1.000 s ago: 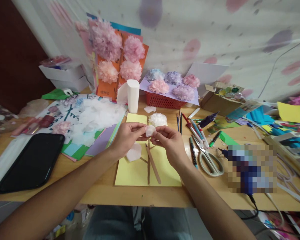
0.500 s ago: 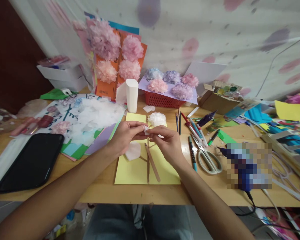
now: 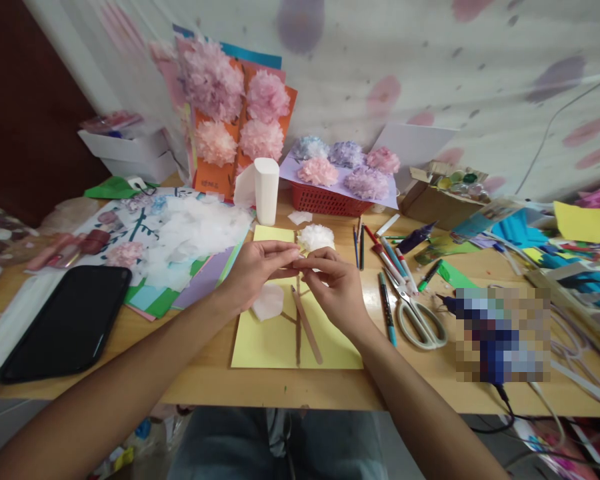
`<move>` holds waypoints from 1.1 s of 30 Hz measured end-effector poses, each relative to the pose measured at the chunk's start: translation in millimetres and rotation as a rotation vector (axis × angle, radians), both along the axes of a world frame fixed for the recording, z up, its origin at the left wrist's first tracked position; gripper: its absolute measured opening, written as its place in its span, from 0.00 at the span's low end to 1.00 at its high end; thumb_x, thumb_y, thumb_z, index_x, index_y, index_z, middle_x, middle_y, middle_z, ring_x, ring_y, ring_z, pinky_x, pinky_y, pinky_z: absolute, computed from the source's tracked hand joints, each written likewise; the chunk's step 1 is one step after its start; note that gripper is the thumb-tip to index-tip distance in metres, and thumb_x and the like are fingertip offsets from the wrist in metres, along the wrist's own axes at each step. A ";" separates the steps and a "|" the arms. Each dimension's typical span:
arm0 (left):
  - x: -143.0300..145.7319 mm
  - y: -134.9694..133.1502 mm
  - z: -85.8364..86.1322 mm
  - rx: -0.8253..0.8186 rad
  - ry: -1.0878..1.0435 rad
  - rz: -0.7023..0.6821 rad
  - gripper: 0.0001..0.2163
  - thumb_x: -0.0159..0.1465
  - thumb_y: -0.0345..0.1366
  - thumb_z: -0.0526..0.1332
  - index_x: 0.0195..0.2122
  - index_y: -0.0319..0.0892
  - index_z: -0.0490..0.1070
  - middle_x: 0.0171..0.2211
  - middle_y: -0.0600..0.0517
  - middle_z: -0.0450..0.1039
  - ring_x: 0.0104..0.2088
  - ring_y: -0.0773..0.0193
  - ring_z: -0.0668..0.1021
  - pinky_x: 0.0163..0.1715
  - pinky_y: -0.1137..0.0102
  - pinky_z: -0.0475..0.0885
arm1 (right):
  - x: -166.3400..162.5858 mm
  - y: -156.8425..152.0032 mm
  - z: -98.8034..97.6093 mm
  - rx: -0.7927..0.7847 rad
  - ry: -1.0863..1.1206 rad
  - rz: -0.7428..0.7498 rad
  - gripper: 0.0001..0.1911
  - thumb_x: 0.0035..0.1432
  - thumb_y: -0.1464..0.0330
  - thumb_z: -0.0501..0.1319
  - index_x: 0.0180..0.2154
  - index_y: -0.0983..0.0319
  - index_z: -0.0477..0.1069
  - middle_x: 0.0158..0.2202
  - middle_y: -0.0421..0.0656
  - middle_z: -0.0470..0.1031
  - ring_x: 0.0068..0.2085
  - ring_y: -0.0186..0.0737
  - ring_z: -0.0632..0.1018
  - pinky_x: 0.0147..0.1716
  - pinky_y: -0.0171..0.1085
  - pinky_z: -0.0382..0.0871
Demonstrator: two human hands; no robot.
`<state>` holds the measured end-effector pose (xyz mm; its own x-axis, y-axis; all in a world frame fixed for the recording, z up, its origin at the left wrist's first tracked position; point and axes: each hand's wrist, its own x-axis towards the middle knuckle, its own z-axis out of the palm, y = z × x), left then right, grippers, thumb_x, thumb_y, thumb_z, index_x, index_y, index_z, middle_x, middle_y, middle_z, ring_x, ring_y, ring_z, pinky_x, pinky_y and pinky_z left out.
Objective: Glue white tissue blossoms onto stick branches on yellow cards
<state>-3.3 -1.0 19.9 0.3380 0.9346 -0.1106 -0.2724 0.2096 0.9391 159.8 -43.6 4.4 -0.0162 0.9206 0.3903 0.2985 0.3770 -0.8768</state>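
Over a sheet of yellow paper (image 3: 265,347), my left hand (image 3: 255,270) and my right hand (image 3: 335,283) meet fingertip to fingertip. Both are closed in a pinch on a small piece of white tissue paper, mostly hidden by the fingers. Just behind them a fluffy white tissue flower (image 3: 316,237) sits on the yellow paper. A loose pale tissue petal (image 3: 267,302) lies under my left hand. Brown stem lines are drawn on the sheet, and a pointed brown pencil (image 3: 307,327) rests slantwise across it.
At left lie a black tablet (image 3: 65,327) and a heap of white tissue (image 3: 200,227). Scissors (image 3: 420,320), pens and a blurred-out blue tool (image 3: 495,340) with a cord are at right. Behind stand a white bottle (image 3: 267,193) and a red basket (image 3: 330,200).
The white tissue piece, visible between my fingertips before, is now almost covered as the fingers draw tighter together. The whole view has shifted slightly.
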 end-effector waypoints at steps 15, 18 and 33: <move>-0.7 0.0 -9.8 0.158 0.167 -0.003 0.20 0.54 0.42 0.73 0.45 0.38 0.78 0.32 0.49 0.82 0.34 0.61 0.83 0.45 0.61 0.80 | 4.5 8.9 -5.1 -0.246 0.209 -0.036 0.09 0.53 0.62 0.70 0.31 0.60 0.74 0.29 0.40 0.77 0.30 0.37 0.78 0.31 0.36 0.72; -0.7 1.0 -10.7 0.179 0.190 0.008 0.20 0.53 0.43 0.73 0.44 0.39 0.79 0.31 0.50 0.81 0.33 0.62 0.82 0.43 0.62 0.80 | 5.1 9.1 -6.3 -0.260 0.210 -0.033 0.09 0.52 0.63 0.70 0.30 0.60 0.74 0.29 0.40 0.77 0.30 0.37 0.78 0.31 0.36 0.72; 5.5 -5.1 -1.9 0.053 0.138 -0.046 0.16 0.51 0.44 0.74 0.34 0.38 0.79 0.34 0.48 0.79 0.34 0.61 0.80 0.36 0.64 0.81 | 5.5 8.9 -2.2 -0.279 0.388 -0.078 0.11 0.48 0.63 0.73 0.31 0.59 0.76 0.29 0.40 0.79 0.32 0.39 0.79 0.35 0.38 0.74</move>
<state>2.1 -6.0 18.0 0.3654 0.9243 -0.1103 -0.1312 0.1685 0.9769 165.4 -34.7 2.2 0.1551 0.9836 0.0922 -0.0529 0.1014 -0.9934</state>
